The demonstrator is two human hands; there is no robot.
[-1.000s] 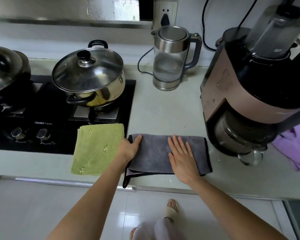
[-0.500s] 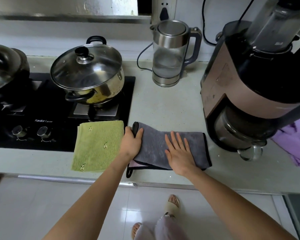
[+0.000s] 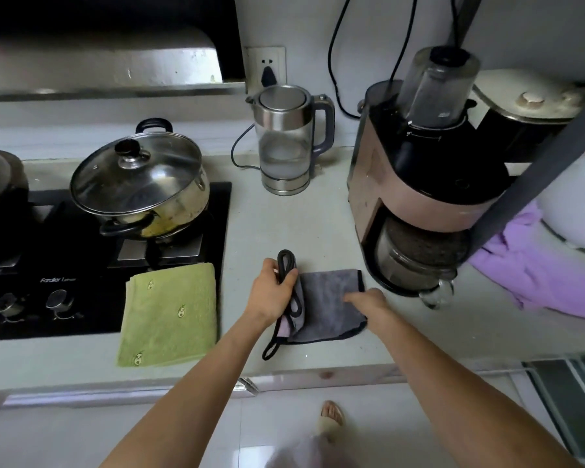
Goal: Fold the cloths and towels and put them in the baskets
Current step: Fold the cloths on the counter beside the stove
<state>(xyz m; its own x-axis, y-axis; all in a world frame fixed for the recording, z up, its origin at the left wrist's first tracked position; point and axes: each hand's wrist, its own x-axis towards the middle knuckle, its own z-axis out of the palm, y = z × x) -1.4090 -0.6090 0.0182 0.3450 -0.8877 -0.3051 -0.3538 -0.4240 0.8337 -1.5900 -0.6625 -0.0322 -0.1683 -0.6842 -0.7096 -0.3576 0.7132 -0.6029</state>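
A grey cloth (image 3: 330, 298) with black trim lies on the counter in front of a pink appliance, doubled over to about half its earlier width. My left hand (image 3: 271, 292) grips its black-edged left side and holds that edge raised over the cloth. My right hand (image 3: 368, 300) rests on the cloth's right part with fingers pointing left. A folded green towel (image 3: 169, 312) with small avocado prints lies flat to the left, partly on the hob. A crumpled purple cloth (image 3: 537, 275) sits on the counter at the far right. No basket is in view.
A lidded steel pot (image 3: 139, 187) stands on the black hob (image 3: 48, 265) behind the green towel. A glass kettle (image 3: 286, 140) is at the back; the pink blender appliance (image 3: 416, 194) stands close behind the grey cloth. The counter's front edge (image 3: 318, 373) runs below.
My left hand has lifted the grey cloth's left end and carried it to the right over the rest. My right hand has slid toward the cloth's right edge.
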